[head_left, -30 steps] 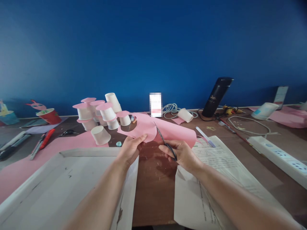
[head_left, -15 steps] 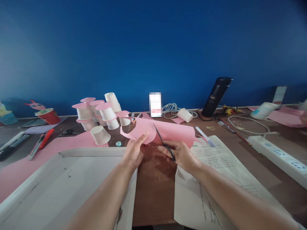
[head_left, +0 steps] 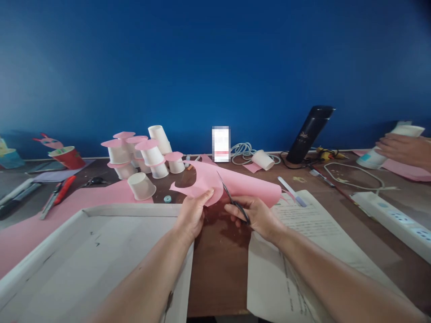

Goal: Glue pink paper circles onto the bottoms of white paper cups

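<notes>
My left hand (head_left: 193,211) pinches the near left part of a curled pink paper sheet (head_left: 249,181), its thumb on top. The sheet has a curved cut-out at its left end and rolls over toward the right. In my right hand (head_left: 257,215) is a pair of black-handled scissors (head_left: 241,211), fingers wrapped in and around the handles. Its blades reach up and left against the pink paper, just right of my left thumb. Stacked white paper cups (head_left: 150,154) with pink paper pieces between and on them stand beyond my left hand. One white cup (head_left: 141,186) leans nearer.
A white shallow tray or lid (head_left: 134,211) lies at front left, a printed sheet (head_left: 316,229) at front right. Around them are a red utility knife (head_left: 62,195), a marker (head_left: 291,192), a black flask (head_left: 310,134) and a power strip (head_left: 393,220). Another person's hand (head_left: 406,148) holds a cup at far right.
The pink sheet has turned slightly in my left hand, the cut-out's lower tip pointing further left. The scissors stay at the paper. Another person's hand has appeared at the right, on a cup.
</notes>
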`<state>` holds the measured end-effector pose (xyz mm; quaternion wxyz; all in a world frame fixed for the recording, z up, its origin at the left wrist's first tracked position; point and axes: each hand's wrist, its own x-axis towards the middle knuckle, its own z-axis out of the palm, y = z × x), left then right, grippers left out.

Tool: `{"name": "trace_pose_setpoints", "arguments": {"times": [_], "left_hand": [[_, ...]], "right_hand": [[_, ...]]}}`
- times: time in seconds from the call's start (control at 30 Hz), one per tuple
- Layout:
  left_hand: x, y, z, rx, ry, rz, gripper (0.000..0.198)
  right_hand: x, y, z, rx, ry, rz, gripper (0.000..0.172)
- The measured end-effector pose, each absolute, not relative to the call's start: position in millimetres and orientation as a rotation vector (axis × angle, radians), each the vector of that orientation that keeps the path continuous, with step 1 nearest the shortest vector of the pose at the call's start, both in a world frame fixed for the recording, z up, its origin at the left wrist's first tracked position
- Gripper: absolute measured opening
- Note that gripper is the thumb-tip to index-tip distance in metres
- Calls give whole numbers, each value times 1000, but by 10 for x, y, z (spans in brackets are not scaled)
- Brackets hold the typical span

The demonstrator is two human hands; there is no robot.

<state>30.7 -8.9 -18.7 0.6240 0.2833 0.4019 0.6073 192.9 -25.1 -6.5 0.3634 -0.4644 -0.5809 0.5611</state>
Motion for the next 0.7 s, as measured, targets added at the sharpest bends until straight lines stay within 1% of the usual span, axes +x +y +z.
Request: {"name": "trace_pose_setpoints", "arguments": {"times": [0.23, 0.37, 0.7], "left_hand": [[277, -89, -157, 686, 914, 1368, 42], [268, -91, -138, 710, 935, 1369, 41], [258, -86, -151, 707, 934, 1356, 40]], "right_hand": [[1956, -260, -26, -1217, -1454, 1497, 42], [1966, -258, -28, -1235, -1403, 1525, 49], [1969, -267, -4, -1234, -1391, 1525, 50]]}}
